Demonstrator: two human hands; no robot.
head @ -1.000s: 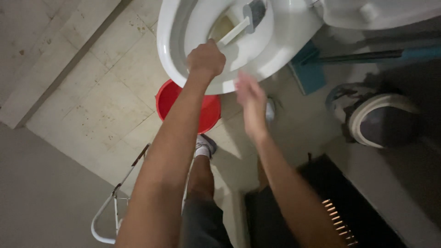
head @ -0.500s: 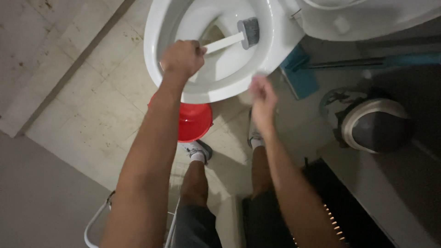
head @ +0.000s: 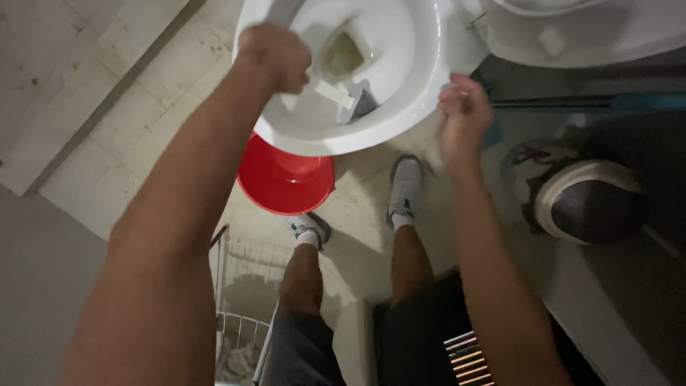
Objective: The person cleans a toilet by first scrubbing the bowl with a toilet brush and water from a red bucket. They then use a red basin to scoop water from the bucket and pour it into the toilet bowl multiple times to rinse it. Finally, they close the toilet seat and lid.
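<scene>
We note the left hand (head: 275, 53) clamped on a white-handled toilet brush (head: 336, 93) inside the white ceramic toilet bowl (head: 421, 78). The right hand (head: 463, 107), loosely curled and empty, hovers at the bowl's near rim; in our judgement vigorous strokes could splash soiled water over it.

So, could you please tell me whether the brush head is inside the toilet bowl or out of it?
Inside: the grey brush head lies against the white ceramic toilet bowl's inner wall, below its rim.
</scene>
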